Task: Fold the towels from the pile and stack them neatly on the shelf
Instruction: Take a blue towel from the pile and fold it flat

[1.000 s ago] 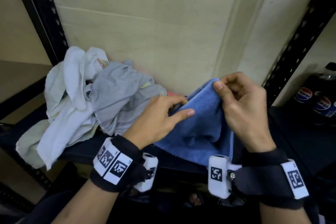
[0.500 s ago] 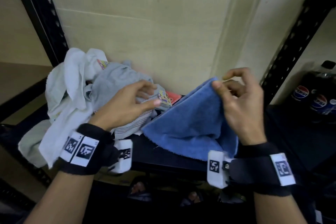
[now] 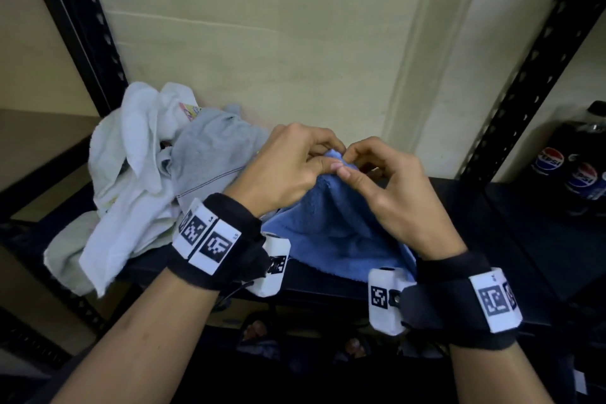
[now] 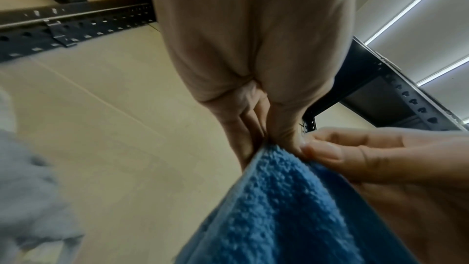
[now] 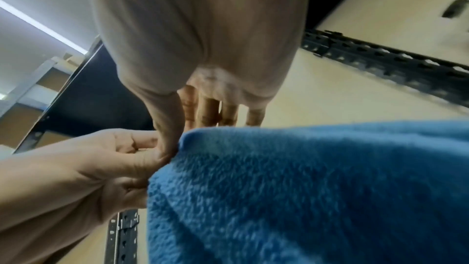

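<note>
A blue terry towel (image 3: 331, 229) hangs from a raised corner above the dark shelf (image 3: 492, 226), its lower part draped over the shelf's front edge. My left hand (image 3: 323, 157) pinches that top corner between thumb and fingers. Right beside it, my right hand (image 3: 347, 167) pinches the same corner, the two hands touching. The left wrist view shows the blue towel (image 4: 284, 208) held under my thumb, and the right wrist view shows the blue towel (image 5: 304, 188) filling the lower half. A pile of white and grey towels (image 3: 147, 180) lies to the left on the shelf.
Black perforated uprights (image 3: 75, 26) stand at both sides of the shelf bay, with a cream wall behind. Dark cola bottles (image 3: 577, 167) stand on the neighbouring shelf at the right. Part of the pile hangs over the front edge at the left.
My left hand came back from the pile to the right and took hold of the blue towel's top corner next to my right hand. The towel's corner stays lifted.
</note>
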